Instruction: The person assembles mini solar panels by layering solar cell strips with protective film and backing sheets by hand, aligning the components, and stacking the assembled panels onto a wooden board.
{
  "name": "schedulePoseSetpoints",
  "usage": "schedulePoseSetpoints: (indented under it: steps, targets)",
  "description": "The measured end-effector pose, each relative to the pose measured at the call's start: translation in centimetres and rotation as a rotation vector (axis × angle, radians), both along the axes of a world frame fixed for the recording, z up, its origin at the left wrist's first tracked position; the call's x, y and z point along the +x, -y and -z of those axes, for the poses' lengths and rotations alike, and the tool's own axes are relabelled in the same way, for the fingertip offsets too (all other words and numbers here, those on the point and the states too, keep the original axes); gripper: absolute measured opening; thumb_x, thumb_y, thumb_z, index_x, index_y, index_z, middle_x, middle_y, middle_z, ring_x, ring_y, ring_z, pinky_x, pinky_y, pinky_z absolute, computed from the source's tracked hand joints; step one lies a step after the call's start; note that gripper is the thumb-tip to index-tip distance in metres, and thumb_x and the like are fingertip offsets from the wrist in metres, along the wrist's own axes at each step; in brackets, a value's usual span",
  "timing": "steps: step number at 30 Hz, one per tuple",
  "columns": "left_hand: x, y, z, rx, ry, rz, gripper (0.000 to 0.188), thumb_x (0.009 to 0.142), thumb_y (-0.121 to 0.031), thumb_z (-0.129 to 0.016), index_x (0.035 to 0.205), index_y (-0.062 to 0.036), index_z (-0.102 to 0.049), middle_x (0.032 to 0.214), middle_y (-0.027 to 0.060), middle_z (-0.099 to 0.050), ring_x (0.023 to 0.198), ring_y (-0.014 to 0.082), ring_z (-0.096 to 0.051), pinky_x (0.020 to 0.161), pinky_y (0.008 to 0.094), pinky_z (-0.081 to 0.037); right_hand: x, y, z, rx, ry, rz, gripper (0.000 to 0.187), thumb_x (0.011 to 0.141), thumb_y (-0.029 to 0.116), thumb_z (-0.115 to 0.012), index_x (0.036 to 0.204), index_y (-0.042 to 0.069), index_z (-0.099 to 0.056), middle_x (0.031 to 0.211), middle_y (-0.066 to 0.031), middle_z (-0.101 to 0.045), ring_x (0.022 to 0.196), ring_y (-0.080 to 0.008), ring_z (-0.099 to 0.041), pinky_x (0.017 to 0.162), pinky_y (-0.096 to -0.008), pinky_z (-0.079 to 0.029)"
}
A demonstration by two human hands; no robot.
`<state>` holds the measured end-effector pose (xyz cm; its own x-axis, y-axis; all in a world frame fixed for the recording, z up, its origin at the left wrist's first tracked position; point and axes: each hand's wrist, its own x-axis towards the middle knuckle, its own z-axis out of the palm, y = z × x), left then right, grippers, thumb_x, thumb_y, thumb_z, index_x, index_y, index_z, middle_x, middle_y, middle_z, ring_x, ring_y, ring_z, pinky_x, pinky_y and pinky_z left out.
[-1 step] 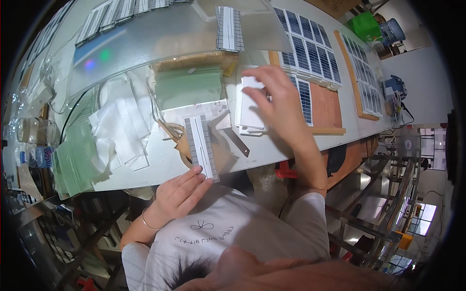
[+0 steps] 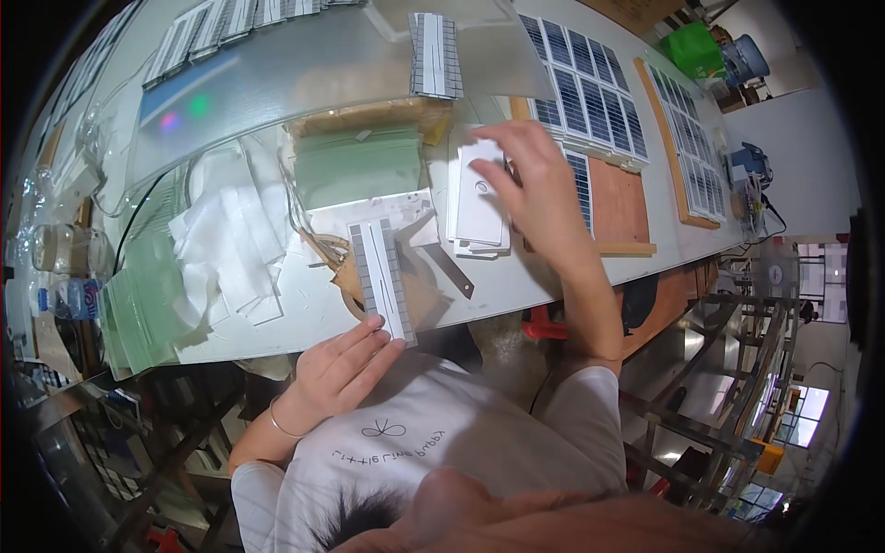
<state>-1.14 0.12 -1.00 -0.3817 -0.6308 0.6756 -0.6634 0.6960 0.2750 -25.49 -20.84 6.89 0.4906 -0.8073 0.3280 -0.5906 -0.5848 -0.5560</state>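
Observation:
My left hand [image 2: 346,367] pinches the near end of a narrow panel [image 2: 380,267], white down the middle with grey gridded edges and thin dark lines. The panel lies over the table's near edge, its far end on a white plate [image 2: 369,217]. Above a stack of thin white rectangular sheets [image 2: 475,223] hovers my right hand [image 2: 535,180], thumb and fingers apart with nothing seen between them. A small round mark or hole shows on the top sheet. Between panel and stack lies a flat metal blade [image 2: 449,272].
Green sheets [image 2: 359,166] are stacked beyond the panel. A frosted raised board [image 2: 304,78] carries similar gridded panels. Crumpled white strips [image 2: 226,230] lie at the left. Small solar panels [image 2: 590,92] fill a wooden-edged tray on the right; another tray [image 2: 682,138] stands farther right.
My right hand has shifted slightly right over the white stack, uncovering the round mark on the top sheet. My left hand and the gridded panel have stayed in place.

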Motion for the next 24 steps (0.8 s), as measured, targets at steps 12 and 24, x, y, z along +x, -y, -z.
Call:
schedulePoseSetpoints:
  steps: [12,24]
  targets:
    - [-0.1,-0.1,-0.1,0.002,0.014,-0.007,0.03,0.081,-0.003,-0.074,0.111,-0.0057,-0.076,0.107,0.007,-0.07,0.109,0.0249,-0.072,0.078,0.0274,-0.058,-1.5,3.3,4.4,-0.253,-0.351,0.075,0.035,0.094,0.015,-0.069,0.126,0.003,-0.066,0.109,-0.0169,-0.066,0.107,-0.0322,-0.062,0.091,-0.0415,-0.051]
    - [0.6,-0.1,-0.3,-0.044,-0.054,-0.036,0.035,0.076,-0.008,-0.082,0.11,-0.0092,-0.074,0.105,0.0051,-0.068,0.106,0.0265,-0.067,0.075,0.0319,-0.057,-1.4,2.4,5.7,-0.561,-0.394,0.133,0.034,0.09,0.012,-0.072,0.123,0.007,-0.067,0.113,-0.0151,-0.064,0.106,-0.0323,-0.061,0.088,-0.0426,-0.052]
